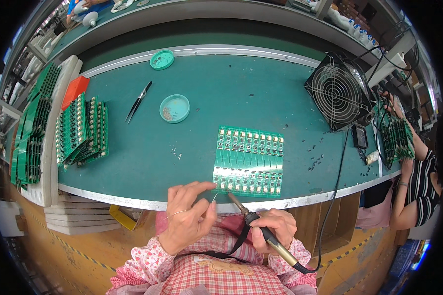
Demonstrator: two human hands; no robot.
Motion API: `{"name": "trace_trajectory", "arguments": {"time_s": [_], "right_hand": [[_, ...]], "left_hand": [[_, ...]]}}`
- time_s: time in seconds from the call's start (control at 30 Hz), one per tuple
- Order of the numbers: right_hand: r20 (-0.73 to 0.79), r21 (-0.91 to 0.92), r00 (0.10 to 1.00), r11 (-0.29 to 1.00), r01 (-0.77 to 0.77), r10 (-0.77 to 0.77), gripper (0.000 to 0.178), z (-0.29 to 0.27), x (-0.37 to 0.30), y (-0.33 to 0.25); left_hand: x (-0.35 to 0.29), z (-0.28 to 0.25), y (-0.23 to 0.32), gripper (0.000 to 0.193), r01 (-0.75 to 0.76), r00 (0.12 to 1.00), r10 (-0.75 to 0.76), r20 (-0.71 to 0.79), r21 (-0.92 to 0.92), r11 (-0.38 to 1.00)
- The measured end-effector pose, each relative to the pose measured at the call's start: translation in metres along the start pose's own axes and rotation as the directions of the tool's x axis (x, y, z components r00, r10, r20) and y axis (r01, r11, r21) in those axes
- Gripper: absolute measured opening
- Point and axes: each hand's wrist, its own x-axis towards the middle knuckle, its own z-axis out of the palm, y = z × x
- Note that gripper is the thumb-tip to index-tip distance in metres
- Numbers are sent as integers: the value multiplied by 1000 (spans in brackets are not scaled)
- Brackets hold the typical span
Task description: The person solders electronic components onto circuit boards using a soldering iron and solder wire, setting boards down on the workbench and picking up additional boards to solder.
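Observation:
A green panel of small circuit boards (248, 160) lies flat near the table's front edge. My right hand (275, 226) is wrapped round the handle of a soldering iron (270, 238), whose tip meets or nearly meets the panel's front left edge. Beside it, my left hand (189, 214) pinches a short, thin, silvery solder wire (215, 197) between thumb and finger. The left index fingertip reaches the panel's near left corner. Whether the wire touches a joint is too small to tell.
Stacked circuit boards (79, 130) stand at left by a red box (75, 92). Tweezers (139, 102) and a dish of tiny parts (174, 108) lie further back. A fan (338, 93) stands at right, where the iron's cable (335, 191) runs. Another person's arm (402, 189) is at far right.

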Motion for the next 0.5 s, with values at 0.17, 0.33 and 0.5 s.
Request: {"name": "trace_trajectory", "arguments": {"time_s": [0.17, 0.33, 0.5], "right_hand": [[39, -21, 999, 1000, -8, 9, 16, -1, 4, 0], [78, -47, 997, 999, 5, -1, 14, -3, 11, -2], [247, -137, 968, 988, 72, -37, 24, -13, 24, -8]], "left_hand": [[0, 0, 0, 14, 3, 1000, -3, 5, 6, 1000], [-1, 1, 1, 11, 20, 1000, -20, -12, 2, 1000], [-1, 0, -1, 13, 29, 1000, -29, -1, -15, 999]]}}
